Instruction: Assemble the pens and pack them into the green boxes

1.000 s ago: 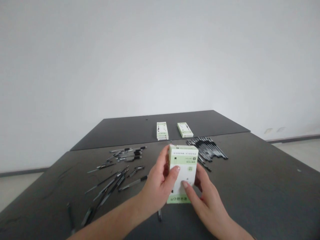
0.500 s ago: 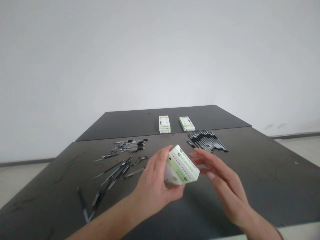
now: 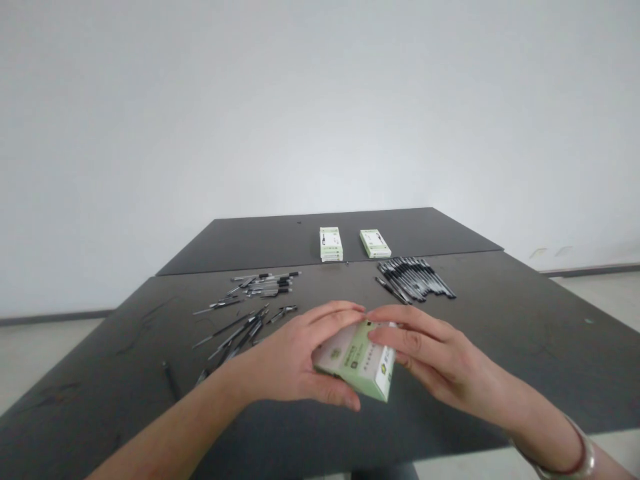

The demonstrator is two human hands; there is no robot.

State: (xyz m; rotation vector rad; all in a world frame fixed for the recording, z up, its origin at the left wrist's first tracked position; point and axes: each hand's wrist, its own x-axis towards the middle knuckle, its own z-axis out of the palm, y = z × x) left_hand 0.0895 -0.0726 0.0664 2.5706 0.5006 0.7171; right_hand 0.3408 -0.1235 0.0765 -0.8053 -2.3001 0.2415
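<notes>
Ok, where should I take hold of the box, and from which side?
Probably best from the left, as the left hand has it: fingers over the far edge of the box, thumb on the near edge. It is a flat, square-cornered carton lying tilted with a broad face up, so those opposite edges should give the firmest pinch.

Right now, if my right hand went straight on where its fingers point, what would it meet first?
The green-and-white box: the fingers of your right hand seem to touch it, though depth is hard to judge here.
</notes>
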